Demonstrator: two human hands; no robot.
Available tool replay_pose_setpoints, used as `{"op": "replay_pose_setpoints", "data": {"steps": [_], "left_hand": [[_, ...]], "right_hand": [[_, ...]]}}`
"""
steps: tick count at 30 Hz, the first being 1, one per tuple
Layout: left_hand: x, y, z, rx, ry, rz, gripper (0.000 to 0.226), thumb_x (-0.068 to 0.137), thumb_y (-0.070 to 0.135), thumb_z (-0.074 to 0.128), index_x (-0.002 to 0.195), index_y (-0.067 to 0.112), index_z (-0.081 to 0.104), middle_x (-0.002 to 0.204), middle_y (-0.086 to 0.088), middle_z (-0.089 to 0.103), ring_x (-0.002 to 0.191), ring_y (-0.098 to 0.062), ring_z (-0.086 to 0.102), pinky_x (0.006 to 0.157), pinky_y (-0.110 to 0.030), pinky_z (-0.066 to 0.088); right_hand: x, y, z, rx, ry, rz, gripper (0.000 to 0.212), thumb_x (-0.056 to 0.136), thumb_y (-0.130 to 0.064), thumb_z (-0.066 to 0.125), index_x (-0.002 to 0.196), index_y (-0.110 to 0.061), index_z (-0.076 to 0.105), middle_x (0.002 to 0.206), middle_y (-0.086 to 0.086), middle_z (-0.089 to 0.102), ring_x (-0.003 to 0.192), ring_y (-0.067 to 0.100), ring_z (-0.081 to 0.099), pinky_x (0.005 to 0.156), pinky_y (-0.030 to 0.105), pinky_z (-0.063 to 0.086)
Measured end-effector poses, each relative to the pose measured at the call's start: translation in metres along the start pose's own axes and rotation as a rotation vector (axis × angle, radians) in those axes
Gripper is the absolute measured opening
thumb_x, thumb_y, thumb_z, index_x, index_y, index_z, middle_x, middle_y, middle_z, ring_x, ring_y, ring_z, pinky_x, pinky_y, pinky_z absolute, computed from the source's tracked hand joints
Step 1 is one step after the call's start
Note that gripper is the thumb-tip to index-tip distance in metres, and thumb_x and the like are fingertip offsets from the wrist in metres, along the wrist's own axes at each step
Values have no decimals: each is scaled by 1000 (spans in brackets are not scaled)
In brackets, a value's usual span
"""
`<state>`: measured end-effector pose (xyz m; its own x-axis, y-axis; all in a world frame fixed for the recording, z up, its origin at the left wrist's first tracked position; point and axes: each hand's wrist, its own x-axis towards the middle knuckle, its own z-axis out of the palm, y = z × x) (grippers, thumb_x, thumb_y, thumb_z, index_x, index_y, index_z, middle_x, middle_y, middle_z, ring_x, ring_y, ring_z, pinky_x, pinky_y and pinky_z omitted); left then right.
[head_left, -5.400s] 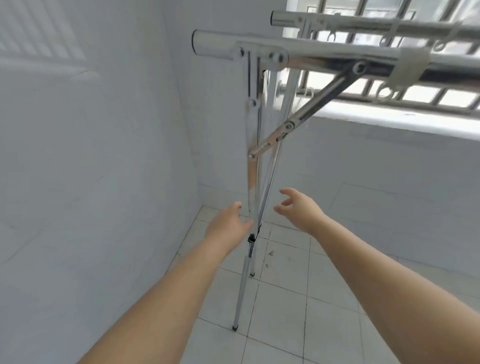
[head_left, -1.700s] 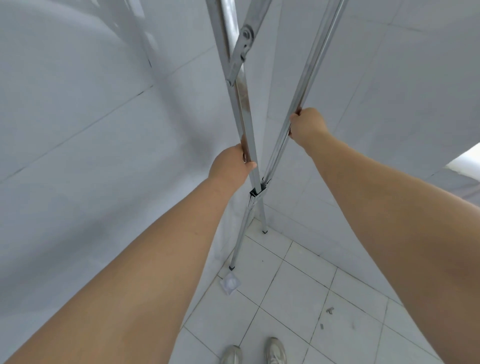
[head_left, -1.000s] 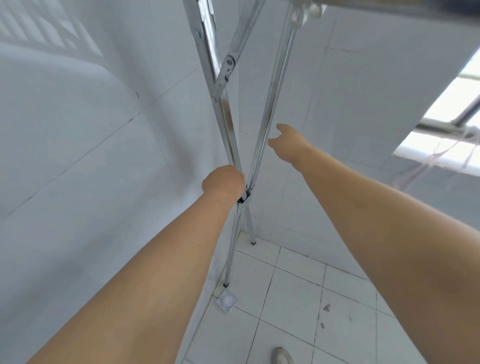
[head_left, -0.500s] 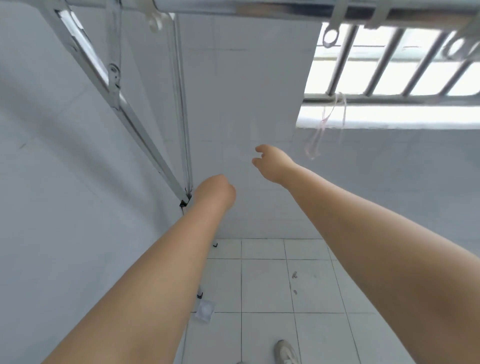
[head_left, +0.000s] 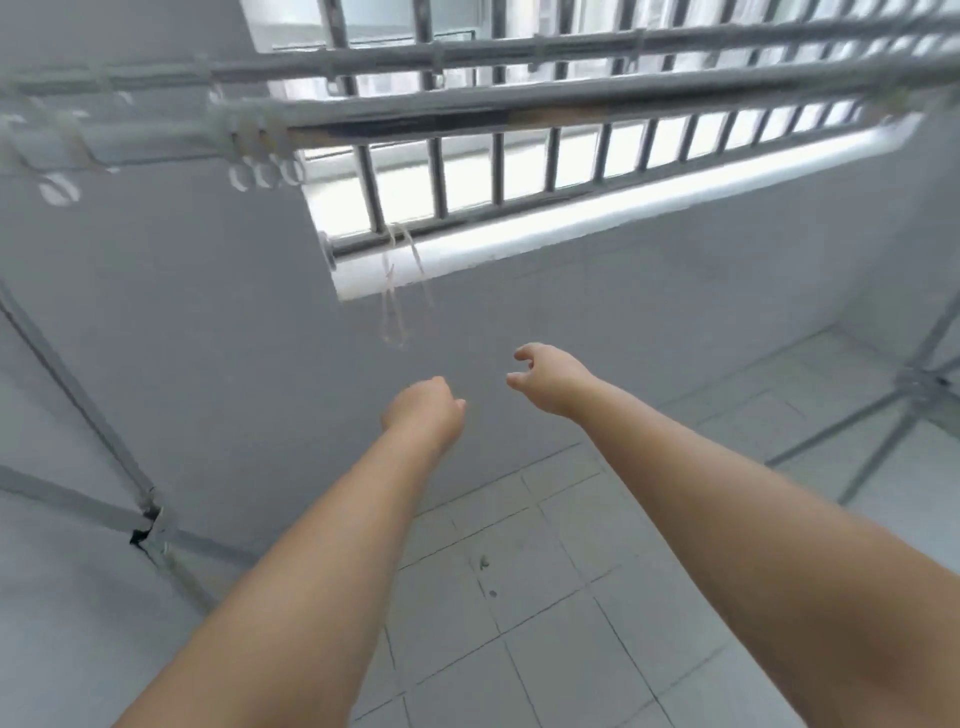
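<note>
A steel clothes-drying rack spans the view: its top rails (head_left: 467, 111) run overhead with plastic rings (head_left: 265, 174) hanging from them, its crossed left legs (head_left: 148, 525) stand at the left edge and its right legs (head_left: 914, 384) at the far right. My left hand (head_left: 423, 410) is stretched forward in mid-air with fingers curled and nothing in it, well to the right of the left legs. My right hand (head_left: 545, 376) hangs beside it, fingers loosely spread, touching nothing.
A barred window (head_left: 519, 171) with a bright sill is ahead above a grey tiled wall. A loop of thin string (head_left: 397, 306) dangles from the bars. White floor tiles (head_left: 519, 597) lie below, with small bits of debris.
Both hands have come off the rack's left legs. The view has swung right, so those legs now sit at the left edge and the right legs have come into sight.
</note>
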<state>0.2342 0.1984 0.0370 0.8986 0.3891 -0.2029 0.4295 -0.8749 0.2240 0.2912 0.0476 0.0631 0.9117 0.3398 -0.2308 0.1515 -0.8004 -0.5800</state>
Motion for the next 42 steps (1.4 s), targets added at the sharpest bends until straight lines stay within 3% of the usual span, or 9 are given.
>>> {"op": "replay_pose_setpoints", "data": {"steps": [10,15,21,27,32,37,40,42], "left_hand": [[-28,251,62,84,10,292,36,96,37,36,116,11,50,118,-9,59,108,-30,55,77,-35,42],[-46,346,98,83,4,433,34,96,36,34,111,11,51,111,-8,61,102,-29,56,71,-33,40],[-56,444,140,96,-37,612,32,94,36,38,108,11,53,111,-9,61,102,-30,57,75,-36,42],[-26,534,158,66,-64,716,33,95,36,39,112,11,53,113,-8,61,104,-30,57,74,-35,41],[4,595,156,24,-70,765,31,95,29,40,116,10,53,114,-9,62,103,-30,58,71,-33,41],[35,662,158,-14,-90,762,27,93,21,39,114,11,53,111,-8,62,89,-27,52,68,-33,40],[52,706,166,-35,-101,755,28,93,20,40,116,11,53,114,-8,62,88,-27,49,69,-32,38],[62,727,168,-49,-90,738,27,93,21,41,116,12,53,114,-7,62,84,-25,45,69,-31,36]], "right_hand": [[-66,216,-146,94,161,238,51,98,-27,50,146,-15,38,149,8,42,132,26,45,103,35,38],[-98,302,-185,168,242,362,51,97,-27,50,145,-18,38,144,8,47,118,26,54,92,34,43],[-121,391,-231,213,329,534,51,94,-31,52,143,-22,41,141,6,50,119,27,54,98,36,44],[-108,454,-283,223,440,613,50,95,-29,53,142,-17,42,139,9,51,121,28,52,98,36,43],[-90,486,-319,247,525,646,49,96,-28,52,143,-18,41,135,8,53,112,25,55,86,30,42],[-73,524,-348,287,575,669,50,95,-26,53,143,-17,41,128,7,57,112,25,56,88,31,42],[-54,555,-376,307,582,665,50,95,-26,53,143,-18,41,114,3,59,103,23,57,83,30,42],[-39,571,-394,310,582,646,52,94,-26,54,144,-18,40,118,5,59,103,23,58,82,29,42]]}}
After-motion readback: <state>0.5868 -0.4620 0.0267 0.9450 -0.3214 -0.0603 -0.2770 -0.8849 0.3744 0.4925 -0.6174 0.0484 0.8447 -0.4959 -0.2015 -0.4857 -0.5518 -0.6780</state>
